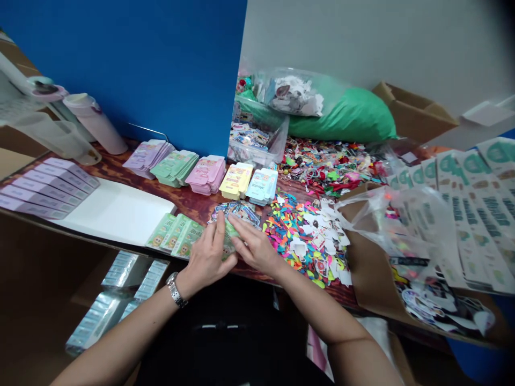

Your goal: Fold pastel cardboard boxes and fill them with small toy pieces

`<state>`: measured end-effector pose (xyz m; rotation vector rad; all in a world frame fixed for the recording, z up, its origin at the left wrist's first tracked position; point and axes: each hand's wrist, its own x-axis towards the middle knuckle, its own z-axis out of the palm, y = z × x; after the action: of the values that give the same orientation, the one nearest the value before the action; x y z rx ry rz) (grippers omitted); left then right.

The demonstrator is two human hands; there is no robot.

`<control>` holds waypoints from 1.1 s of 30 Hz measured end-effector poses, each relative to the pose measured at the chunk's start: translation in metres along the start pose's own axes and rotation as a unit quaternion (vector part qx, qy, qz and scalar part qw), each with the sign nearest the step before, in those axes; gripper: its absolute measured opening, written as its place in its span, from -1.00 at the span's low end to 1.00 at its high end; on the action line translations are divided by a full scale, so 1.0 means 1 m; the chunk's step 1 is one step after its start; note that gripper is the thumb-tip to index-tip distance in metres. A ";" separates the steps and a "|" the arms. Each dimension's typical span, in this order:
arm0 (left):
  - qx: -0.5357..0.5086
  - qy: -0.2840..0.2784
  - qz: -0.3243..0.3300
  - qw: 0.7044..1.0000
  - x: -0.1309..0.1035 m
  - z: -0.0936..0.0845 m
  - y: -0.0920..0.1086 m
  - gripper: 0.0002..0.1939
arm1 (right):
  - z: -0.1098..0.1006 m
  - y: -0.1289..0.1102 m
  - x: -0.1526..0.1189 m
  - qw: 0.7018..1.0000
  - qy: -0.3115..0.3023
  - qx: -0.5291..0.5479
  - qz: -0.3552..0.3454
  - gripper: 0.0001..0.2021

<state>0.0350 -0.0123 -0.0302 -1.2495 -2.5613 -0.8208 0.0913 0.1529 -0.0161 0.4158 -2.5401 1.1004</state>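
Both hands are on a small green box [230, 230] at the table's [193, 206] near edge, just right of the green box row [173, 235]. Left hand [207, 245] and right hand [257, 247] hide too much to tell if they're gripping. Looks like thin card: probably light, bit slick, easily dented. I'd pinch the side edges, not the broad face.

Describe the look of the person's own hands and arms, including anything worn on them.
The left hand and right hand wear no gloves, and no sleeve shows on either forearm. Around the left wrist is a silver-coloured metal link band, perhaps a watch; its face is not visible. The right wrist shows no band.
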 end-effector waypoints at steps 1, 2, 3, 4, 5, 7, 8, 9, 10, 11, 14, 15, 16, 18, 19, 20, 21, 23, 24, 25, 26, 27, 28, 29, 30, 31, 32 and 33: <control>-0.002 0.002 0.001 1.000 0.000 0.001 0.000 0.03 | 0.002 0.001 0.000 1.000 -0.005 0.002 -0.007 -0.44; -0.003 0.000 0.000 1.000 -0.001 0.002 0.000 0.03 | 0.004 0.001 -0.001 1.000 -0.006 0.006 -0.010 -0.45; -0.004 -0.004 -0.003 1.000 -0.002 0.004 0.000 0.03 | 0.006 0.001 -0.002 1.000 -0.006 0.012 -0.009 -0.45; -0.003 -0.010 -0.008 1.000 -0.004 0.005 0.000 0.03 | 0.007 0.002 -0.002 1.000 -0.007 0.018 -0.004 -0.46; -0.002 -0.015 -0.014 1.000 -0.005 0.006 0.000 0.03 | 0.008 0.003 -0.003 1.000 -0.011 0.026 0.000 -0.46; 0.001 -0.020 -0.022 1.000 -0.008 0.007 -0.001 0.02 | 0.005 0.004 -0.004 0.999 -0.032 0.043 0.007 -0.48; 0.002 -0.020 -0.024 1.000 -0.009 0.006 -0.001 0.02 | 0.003 0.005 -0.004 0.998 -0.042 0.049 0.008 -0.48; 0.005 -0.017 -0.026 1.000 -0.009 0.005 -0.001 0.02 | -0.001 0.005 -0.004 0.997 -0.048 0.052 0.009 -0.47; 0.008 -0.012 -0.027 1.000 -0.009 0.004 -0.002 0.01 | -0.004 0.006 -0.003 0.998 -0.045 0.053 0.011 -0.45; 0.013 -0.004 -0.027 1.000 -0.008 0.003 -0.002 0.01 | -0.008 0.006 -0.003 0.998 -0.035 0.049 0.016 -0.42; 0.025 0.016 -0.016 0.999 -0.006 0.001 -0.002 0.00 | -0.014 0.005 -0.002 0.999 0.008 0.030 0.034 -0.40; 0.027 0.021 -0.011 0.999 -0.005 0.002 -0.001 0.00 | -0.013 0.004 -0.002 0.999 0.011 0.026 0.033 -0.43; 0.028 0.025 -0.007 0.999 -0.005 0.002 -0.001 -0.01 | -0.011 0.003 -0.003 0.999 0.011 0.022 0.028 -0.47; 0.030 0.025 -0.005 0.999 -0.006 0.004 0.000 -0.01 | -0.004 0.002 -0.005 1.000 0.010 0.019 0.023 -0.53; 0.036 0.020 -0.003 0.999 -0.007 0.004 0.000 0.00 | 0.000 0.002 -0.006 0.999 0.009 0.019 0.026 -0.55; 0.050 0.009 -0.002 0.999 -0.008 0.003 0.001 -0.01 | 0.004 0.003 -0.007 0.999 0.008 0.020 0.032 -0.56; 0.074 -0.008 0.000 0.997 -0.010 0.002 0.001 -0.03 | 0.008 0.004 -0.009 0.999 0.006 0.022 0.040 -0.56; 0.143 -0.052 0.001 0.988 -0.012 -0.003 -0.001 -0.09 | 0.013 0.009 -0.010 0.998 -0.001 0.021 0.051 -0.54; 0.179 -0.072 -0.001 0.981 -0.013 -0.005 -0.003 -0.13 | 0.014 0.011 -0.010 0.998 -0.002 0.016 0.054 -0.52; 0.211 -0.086 -0.006 0.974 -0.014 -0.008 -0.007 -0.17 | 0.015 0.013 -0.010 0.998 0.002 0.008 0.057 -0.50; 0.235 -0.091 -0.014 0.968 -0.014 -0.009 -0.011 -0.22 | 0.015 0.014 -0.009 0.998 0.008 -0.002 0.058 -0.49; 0.252 -0.089 -0.022 0.963 -0.014 -0.010 -0.016 -0.25 | 0.014 0.015 -0.008 0.998 0.014 -0.012 0.058 -0.48; 0.262 -0.081 -0.033 0.961 -0.014 -0.010 -0.021 -0.29 | 0.014 0.015 -0.008 0.998 0.019 -0.020 0.054 -0.47; 0.267 -0.072 -0.045 0.960 -0.015 -0.010 -0.026 -0.31 | 0.013 0.014 -0.007 0.998 0.020 -0.026 0.049 -0.47; 0.267 -0.064 -0.054 0.960 -0.015 -0.009 -0.031 -0.33 | 0.013 0.014 -0.007 0.998 0.018 -0.030 0.044 -0.47; 0.266 -0.059 -0.063 0.960 -0.016 -0.009 -0.035 -0.33 | 0.012 0.013 -0.007 0.999 0.014 -0.032 0.040 -0.47; 0.264 -0.057 -0.068 0.961 -0.016 -0.009 -0.039 -0.32 | 0.012 0.012 -0.008 0.999 0.010 -0.031 0.039 -0.47; 0.262 -0.057 -0.069 0.961 -0.016 -0.010 -0.041 -0.32 | 0.012 0.012 -0.009 0.999 0.005 -0.028 0.041 -0.47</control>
<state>0.0127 -0.0491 -0.0446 -0.9796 -2.7170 -0.0623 0.0924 0.1531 -0.0350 0.2918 -2.5929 1.0546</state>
